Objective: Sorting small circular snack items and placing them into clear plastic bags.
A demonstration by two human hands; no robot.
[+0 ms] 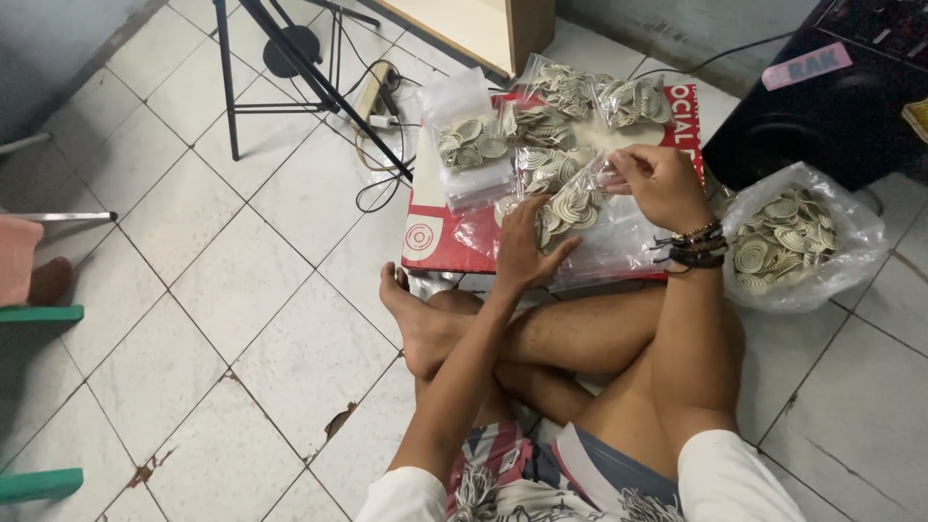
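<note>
A person sits cross-legged on a white tiled floor (242,290), working over a red flat box (435,242) that serves as a low work surface just beyond the feet. The left hand (527,253) lies flat with fingers spread on a clear plastic bag (580,208) part-filled with pale spiral discs, pressing it down so that it stays put and the contents settle. The right hand (662,184), with dark bracelets at the wrist, pinches the top edge of the same bag at its far right corner, fingers closed on the plastic; that grip appears to hold the mouth of the bag taut while the other hand flattens it.

Farther off on the box lie several filled small bags (541,121) of the same discs, laid side by side and partly overlapping, likely set there to keep them apart from loose stock. To the right, on the floor just beside the person's knee, a large open bag (793,242) holds a heap of loose discs, within easy reach of the right hand. A black stand (280,58) and a power strip with cables (377,97) sit on the far left, well apart from the work.
</note>
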